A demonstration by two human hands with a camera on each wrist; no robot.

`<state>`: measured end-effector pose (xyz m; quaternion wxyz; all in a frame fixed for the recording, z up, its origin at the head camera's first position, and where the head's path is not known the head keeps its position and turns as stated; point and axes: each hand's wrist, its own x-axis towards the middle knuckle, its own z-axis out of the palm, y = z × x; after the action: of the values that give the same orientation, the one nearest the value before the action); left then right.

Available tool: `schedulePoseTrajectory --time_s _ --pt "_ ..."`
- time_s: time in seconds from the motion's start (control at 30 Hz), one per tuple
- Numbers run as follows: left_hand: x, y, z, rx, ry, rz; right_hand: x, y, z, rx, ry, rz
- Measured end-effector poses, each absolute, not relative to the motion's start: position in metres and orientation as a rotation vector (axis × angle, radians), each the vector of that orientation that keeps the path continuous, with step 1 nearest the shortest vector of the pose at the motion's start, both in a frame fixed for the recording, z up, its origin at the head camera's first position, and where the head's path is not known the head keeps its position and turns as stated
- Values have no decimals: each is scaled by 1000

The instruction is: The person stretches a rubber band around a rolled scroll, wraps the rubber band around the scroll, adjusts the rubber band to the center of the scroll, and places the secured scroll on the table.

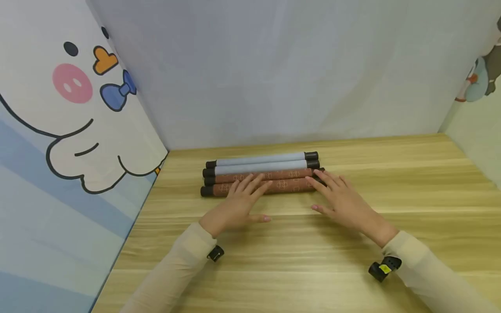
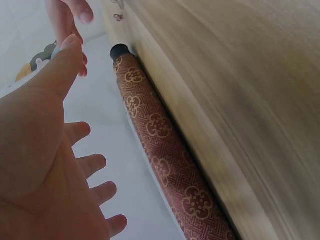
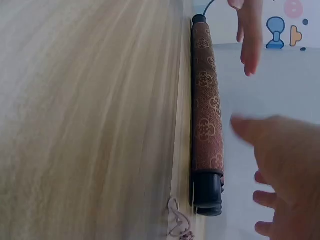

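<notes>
Four rolled scrolls with dark end knobs lie side by side on the wooden table, in the head view. At the back are a light blue scroll point(image 1: 260, 159) and another light blue scroll point(image 1: 260, 167). In front of them lie a brown patterned scroll point(image 1: 289, 174) and a nearer brown scroll point(image 1: 282, 187). My left hand point(image 1: 235, 206) hovers with spread fingers over the brown scrolls' left half. Over their right ends, my right hand point(image 1: 346, 204) is likewise spread. Both wrist views show the hands apart from the brown scroll point(image 2: 159, 125), holding nothing.
The wooden table point(image 1: 293, 269) meets a pale back wall point(image 1: 289, 74). At left stands a panel with a cartoon figure point(image 1: 70, 82); another printed panel point(image 1: 475, 82) is at right. Each wrist wears a black device, such as the right one point(image 1: 385, 267).
</notes>
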<state>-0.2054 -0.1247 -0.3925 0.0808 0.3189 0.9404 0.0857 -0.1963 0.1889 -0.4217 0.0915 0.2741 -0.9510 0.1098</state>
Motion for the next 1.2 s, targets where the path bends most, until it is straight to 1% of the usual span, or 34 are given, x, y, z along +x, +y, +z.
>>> schedulePoseTrajectory --time_s 0.23,0.33,0.7,1.2 --pt "-206 -123 -401 1007 2799 296 -202 206 -414 621 -2839 489" --pt "-205 -123 -402 1010 2799 282 -203 210 -411 582 -2911 490" --pt "-201 -120 -406 1014 2793 242 -199 211 -416 546 -3060 409" --pt "-200 -121 -407 1013 2774 230 -197 204 -423 520 -3000 323"
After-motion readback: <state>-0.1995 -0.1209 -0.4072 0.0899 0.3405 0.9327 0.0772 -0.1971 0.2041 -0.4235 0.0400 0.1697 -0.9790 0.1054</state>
